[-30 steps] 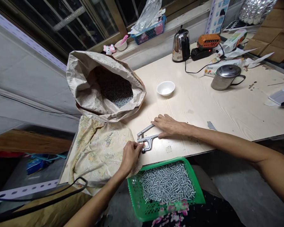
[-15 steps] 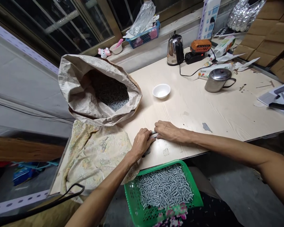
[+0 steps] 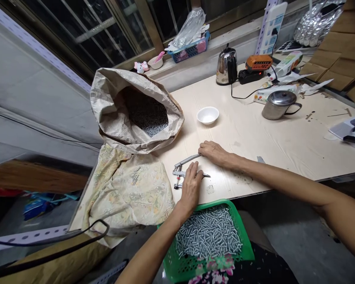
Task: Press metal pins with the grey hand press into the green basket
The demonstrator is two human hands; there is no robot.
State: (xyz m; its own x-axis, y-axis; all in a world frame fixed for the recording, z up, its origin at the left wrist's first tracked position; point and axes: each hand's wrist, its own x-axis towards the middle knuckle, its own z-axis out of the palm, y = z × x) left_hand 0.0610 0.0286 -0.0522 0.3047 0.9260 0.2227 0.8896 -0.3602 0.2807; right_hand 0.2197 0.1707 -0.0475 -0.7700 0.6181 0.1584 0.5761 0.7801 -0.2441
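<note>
A small metal hand press tool (image 3: 182, 169) lies near the front edge of the pale wooden table (image 3: 284, 138). My left hand (image 3: 191, 187) rests over its lower arm, fingers bent over it. My right hand (image 3: 213, 152) lies with fingers curled over the end of the upper handle. Just below the table edge sits a green plastic basket (image 3: 223, 268) full of small silver screws. A few loose screws (image 3: 135, 176) lie on the floral cloth (image 3: 127, 193) to the left.
A big paper sack (image 3: 112, 110) of dark screws stands open behind the cloth. A white bowl (image 3: 207, 115), a steel mug (image 3: 277, 105), a kettle (image 3: 226, 66) and an orange charger (image 3: 258, 62) with cord stand farther back. Cardboard boxes (image 3: 340, 67) are at right.
My left hand slid from the tool's left end across it and now sits over its lower arm. The tool's handles show apart again. My right hand stayed at the upper handle.
</note>
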